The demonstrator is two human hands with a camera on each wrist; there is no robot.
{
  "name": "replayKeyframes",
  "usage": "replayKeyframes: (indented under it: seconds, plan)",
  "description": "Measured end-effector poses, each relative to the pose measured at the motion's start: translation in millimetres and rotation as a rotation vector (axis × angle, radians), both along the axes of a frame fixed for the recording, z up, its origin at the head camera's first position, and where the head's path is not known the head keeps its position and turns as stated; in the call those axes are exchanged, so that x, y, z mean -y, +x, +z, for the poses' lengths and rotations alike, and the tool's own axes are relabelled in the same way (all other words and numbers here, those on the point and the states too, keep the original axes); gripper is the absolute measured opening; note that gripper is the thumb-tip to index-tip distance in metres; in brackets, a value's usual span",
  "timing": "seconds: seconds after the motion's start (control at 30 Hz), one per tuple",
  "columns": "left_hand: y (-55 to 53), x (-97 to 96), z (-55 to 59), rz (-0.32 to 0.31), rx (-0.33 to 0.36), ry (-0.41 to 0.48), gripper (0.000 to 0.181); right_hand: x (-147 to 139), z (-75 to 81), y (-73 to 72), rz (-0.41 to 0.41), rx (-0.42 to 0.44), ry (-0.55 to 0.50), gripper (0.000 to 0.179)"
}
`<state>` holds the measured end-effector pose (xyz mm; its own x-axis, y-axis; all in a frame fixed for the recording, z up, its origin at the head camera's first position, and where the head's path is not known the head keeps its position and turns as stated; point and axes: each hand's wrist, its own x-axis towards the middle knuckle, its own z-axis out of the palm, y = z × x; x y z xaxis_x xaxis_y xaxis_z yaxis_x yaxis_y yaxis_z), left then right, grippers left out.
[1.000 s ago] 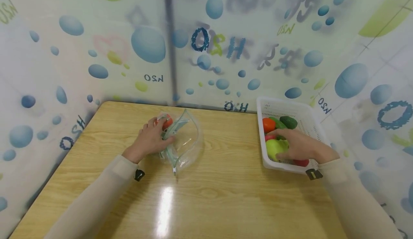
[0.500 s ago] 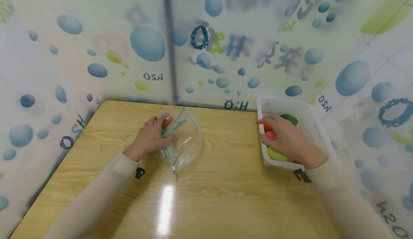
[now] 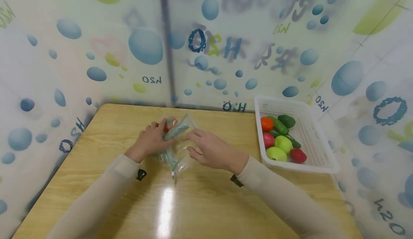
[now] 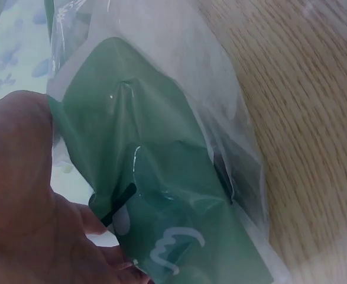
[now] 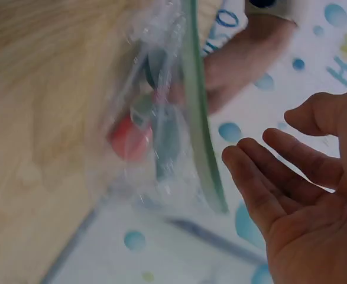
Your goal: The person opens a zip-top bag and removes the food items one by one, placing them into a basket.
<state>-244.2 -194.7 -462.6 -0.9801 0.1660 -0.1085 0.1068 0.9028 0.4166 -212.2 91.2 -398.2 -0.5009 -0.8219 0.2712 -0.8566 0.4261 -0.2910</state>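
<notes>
A clear zip bag (image 3: pixel 180 133) with a pale green zipper strip lies mouth open on the table. My left hand (image 3: pixel 150 140) grips its left side. In the left wrist view, the thumb and fingers hold the bag's green printed panel (image 4: pixel 143 154). A round red item (image 5: pixel 130 139) shows through the plastic in the right wrist view, its kind blurred. At the right side of the bag's mouth is my right hand (image 3: pixel 214 149), palm bare. Its fingers (image 5: pixel 253 183) are loosely bent, apart from the zipper strip (image 5: pixel 200 118) in the right wrist view.
A white perforated basket (image 3: pixel 314 138) stands at the back right of the wooden table (image 3: pixel 222 203). In it lie an orange-red tomato (image 3: pixel 267 124), cucumbers (image 3: pixel 279 125), green apples (image 3: pixel 276 154) and red fruit (image 3: pixel 298 155). A patterned wall (image 3: pixel 206 81) rises behind.
My right hand has left the basket and moved left to the bag's mouth, uncovering the basket's contents. The left hand stays on the bag with little movement.
</notes>
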Motion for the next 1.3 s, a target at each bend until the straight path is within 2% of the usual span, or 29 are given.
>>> replayKeyframes:
  seconds: [0.1,0.23,0.37,0.5,0.63,0.87,1.13,1.2,1.23,1.3]
  plan:
    - [-0.3,-1.6,0.1,0.004,0.005,-0.001,0.098,21.6,-15.7,-6.8,0.014,-0.024,0.123,0.033]
    - [-0.7,-2.4,-0.9,0.003,-0.018,0.016,0.098,35.4,-34.6,-16.8,-0.04,-0.03,0.316,0.027]
    - [-1.2,-3.0,-0.5,-0.005,-0.028,0.022,0.099,38.9,-47.9,-26.2,-0.097,-0.02,0.405,0.026]
    - [-1.8,-4.1,1.1,-0.01,-0.019,0.008,0.099,40.2,-55.7,-35.2,-0.131,-0.025,0.385,0.045]
    - [-2.8,-3.7,-2.1,-0.015,-0.01,0.014,0.099,42.1,-62.3,-42.5,-0.146,-0.025,0.358,0.056]
    - [-4.2,-7.3,-4.2,-0.048,0.027,-0.003,0.083,47.0,-70.2,-49.6,-0.214,-0.034,0.369,0.066]
    - [-4.8,-4.6,-2.1,-0.068,-0.004,-0.014,0.068,57.4,-76.0,-56.8,-0.258,-0.06,0.272,0.062]
    - [-7.6,-2.0,-5.2,-0.073,-0.015,-0.013,0.065,61.6,-76.7,-58.2,-0.28,-0.056,0.276,0.062]
    - [-12.6,2.0,-14.7,-0.082,-0.038,-0.025,0.063,64.0,-78.2,-58.6,-0.29,-0.049,0.285,0.063]
    - [-18.3,6.4,-23.4,-0.089,-0.051,-0.03,0.057,68.7,-82.5,-59.4,-0.308,-0.029,0.298,0.069]
